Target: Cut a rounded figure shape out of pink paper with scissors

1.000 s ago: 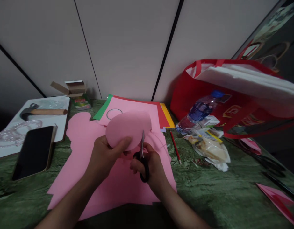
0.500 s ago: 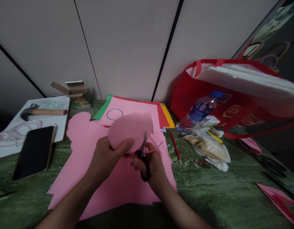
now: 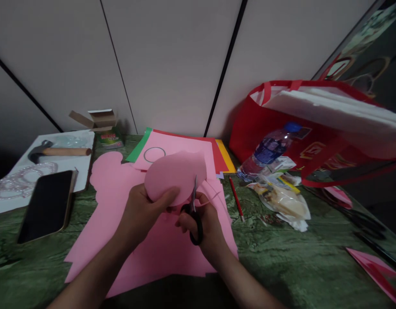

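Observation:
A rounded piece of pink paper (image 3: pixel 172 174) is pinched between the thumb and fingers of my left hand (image 3: pixel 146 210), raised over the stack of pink sheets (image 3: pixel 152 257). My right hand (image 3: pixel 206 219) has its fingers through the black handles of a pair of scissors (image 3: pixel 195 214). The blades point up and away from me and lie across the right edge of the held paper. A narrow pink offcut (image 3: pixel 215 193) curls just right of the blades. Part of my left fingers is hidden behind the paper.
Behind the stack lie coloured sheets (image 3: pixel 222 156) and a green ring (image 3: pixel 154 148). Left are a phone (image 3: pixel 46 206), a hammer (image 3: pixel 65 151), beads and a small box (image 3: pixel 110 138). Right are a red pencil (image 3: pixel 237 199), a water bottle (image 3: pixel 268 148), plastic wrappers (image 3: pixel 286 199) and a red bag (image 3: pixel 246 124).
Both hands stay in nearly the same place. The pink paper and the scissors have shifted only very slightly.

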`<action>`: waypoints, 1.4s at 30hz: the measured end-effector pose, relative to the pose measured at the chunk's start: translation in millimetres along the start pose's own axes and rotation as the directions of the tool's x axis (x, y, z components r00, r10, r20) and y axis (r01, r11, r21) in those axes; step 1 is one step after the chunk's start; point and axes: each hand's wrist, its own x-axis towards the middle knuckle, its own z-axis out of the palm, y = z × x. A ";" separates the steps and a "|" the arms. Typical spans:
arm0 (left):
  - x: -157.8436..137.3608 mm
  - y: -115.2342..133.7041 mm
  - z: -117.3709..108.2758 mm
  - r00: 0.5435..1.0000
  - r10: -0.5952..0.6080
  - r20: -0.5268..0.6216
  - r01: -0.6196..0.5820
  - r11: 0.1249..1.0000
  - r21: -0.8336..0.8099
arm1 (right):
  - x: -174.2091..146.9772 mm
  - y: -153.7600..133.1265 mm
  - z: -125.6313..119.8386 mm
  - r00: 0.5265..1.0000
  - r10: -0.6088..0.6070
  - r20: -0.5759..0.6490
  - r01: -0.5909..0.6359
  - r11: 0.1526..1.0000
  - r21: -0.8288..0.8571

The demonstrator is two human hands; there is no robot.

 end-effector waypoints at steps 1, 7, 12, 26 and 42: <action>0.0 0.3 -0.1 1.000 -0.001 -0.001 0.001 1.000 -0.003 | 0.0 -0.1 -0.1 1.000 0.002 0.002 -0.002 1.000 -0.001; 0.1 0.1 0.7 1.000 -0.012 -0.006 0.012 1.000 -0.028 | -0.1 -2.0 0.1 1.000 0.027 -0.013 -0.027 1.000 -0.014; 1.1 -3.2 -0.2 1.000 -0.011 0.004 0.011 0.999 -0.051 | -0.3 -3.8 1.6 1.000 0.028 -0.012 -0.028 0.999 -0.019; 1.5 -1.4 -0.8 1.000 -0.007 -0.014 0.006 0.997 -0.075 | -0.2 -4.9 0.1 0.999 0.039 0.002 -0.039 0.999 -0.036; -2.8 -1.1 10.2 0.999 -0.040 0.000 0.038 0.947 -0.320 | -1.9 -8.2 6.8 0.994 0.102 0.030 -0.102 0.995 -0.020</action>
